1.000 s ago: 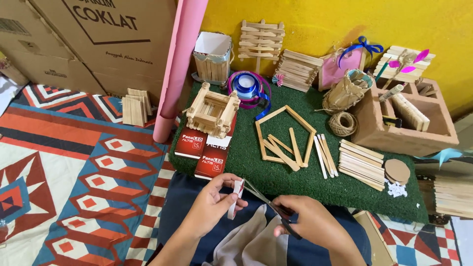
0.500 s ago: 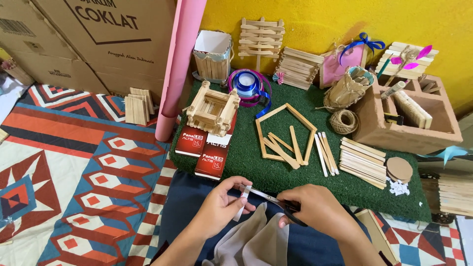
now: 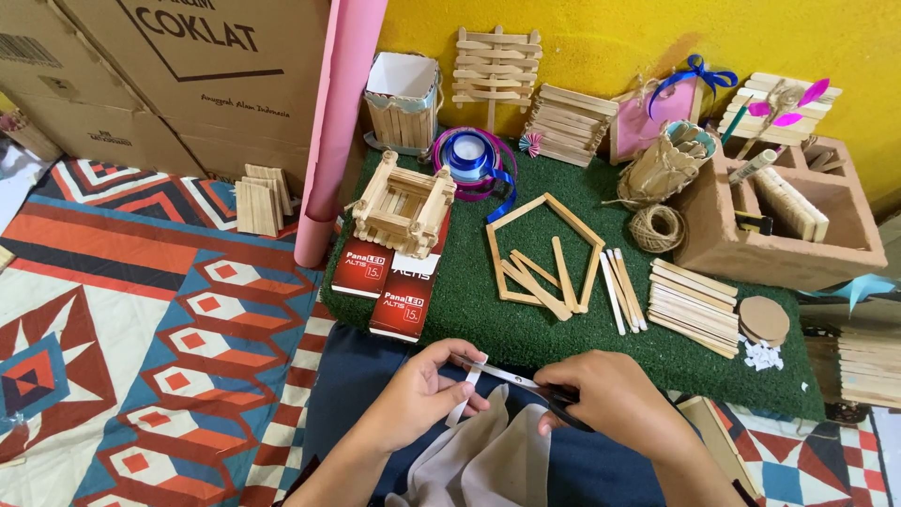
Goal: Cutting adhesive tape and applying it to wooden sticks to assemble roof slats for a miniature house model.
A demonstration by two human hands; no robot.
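Note:
My left hand (image 3: 418, 394) pinches a short white strip (image 3: 464, 392) that hangs down between its fingers. My right hand (image 3: 615, 399) grips black-handled scissors (image 3: 526, 383), whose blades point left and reach the strip. Both hands hover over my lap, above a dark blue cloth (image 3: 361, 376) and a beige fabric (image 3: 488, 460). Just beyond them lies a green turf mat (image 3: 526, 329) with a house-shaped outline of flat wooden sticks (image 3: 544, 258).
On the mat stand a small stick cabin (image 3: 402, 202), two red boxes (image 3: 389, 282), loose stick piles (image 3: 690, 305), a twine ball (image 3: 657, 227), ribbon spools (image 3: 469, 155) and a brown tray (image 3: 788, 225). A pink roll (image 3: 338, 122) leans on cardboard boxes (image 3: 188, 75). A patterned rug (image 3: 141, 310) lies left.
My hands shifted slightly right and nearer together; the scissor blades now meet the white strip, which hangs lower from my left fingers.

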